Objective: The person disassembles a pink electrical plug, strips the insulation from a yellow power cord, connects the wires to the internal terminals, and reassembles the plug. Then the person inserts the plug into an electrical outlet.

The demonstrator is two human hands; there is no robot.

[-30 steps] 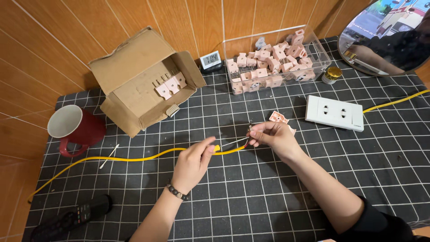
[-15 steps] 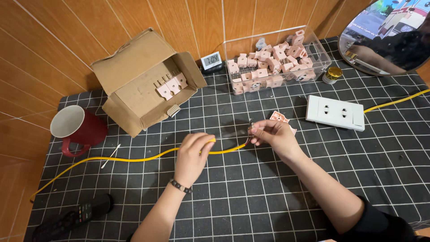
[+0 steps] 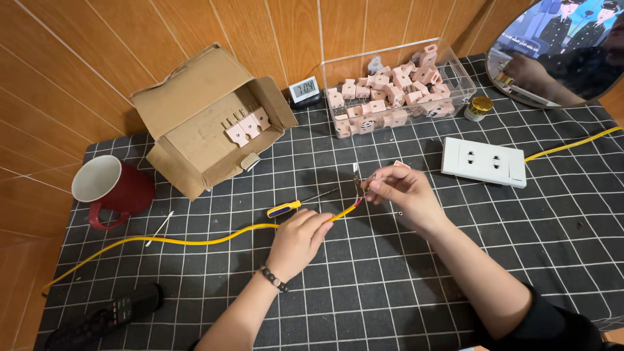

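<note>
From my seat the thing to watch is the yellow cable [image 3: 195, 240]. It runs long across the mat, from about eight o'clock near the left edge up towards two o'clock at the centre, and its free end finishes between my two hands. My left hand [image 3: 298, 239] is closed over the cable just short of that end, pinning it low on the mat. My right hand [image 3: 404, 193] sits at about two o'clock from the left one, very near it, fingers pinched narrow on the bare wire ends [image 3: 359, 188], which stand up from the stripped tip. I think a small pink piece is tucked behind those fingers, but the view is too tight to be sure. So the right hand is nearer the tip, and the left is nearer the cable's run.

A screwdriver [image 3: 300, 203] with a blue and yellow handle lies just past the left hand at twelve o'clock, pointing towards the right hand.

The surface is a dark mat [image 3: 416, 299] with a white grid, against a wooden wall. At eleven o'clock there is an open cardboard box [image 3: 201, 117] with pink plugs inside, and at one o'clock a clear tub [image 3: 396, 91] of more of them. A white socket plate [image 3: 484, 161] lies at three o'clock from the right hand, and a red mug [image 3: 110, 188] stands at nine o'clock.
</note>
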